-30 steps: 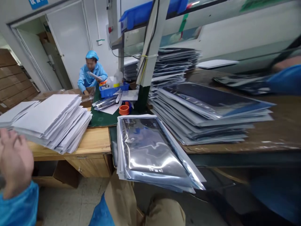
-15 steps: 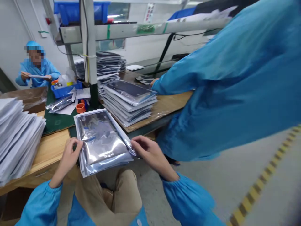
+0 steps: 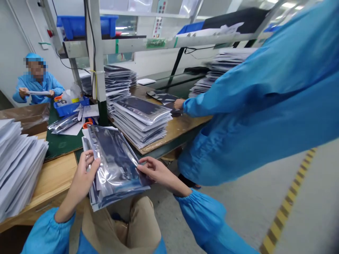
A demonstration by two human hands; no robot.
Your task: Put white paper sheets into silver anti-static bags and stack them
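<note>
A shiny plastic-wrapped dark panel lies tilted on top of a pile of similar packets in front of me, above my lap. My left hand pinches the left edge of this top packet between thumb and fingers. On the opposite side, my right hand has thumb and fingers closed on its right edge. The packet's upper end is skewed from the white-edged packets below. Glare hides part of its surface.
Behind the pile stands a stack of wrapped panels. White packets are heaped at left. A blue bin sits beyond the post. At right, a co-worker in blue reaches onto the table; another person sits at far left.
The top packet has lifted and turned relative to the pile. My right hand has moved left and slightly down, my left hand slightly right. The view has shifted; the co-worker's arm shows farther right.
</note>
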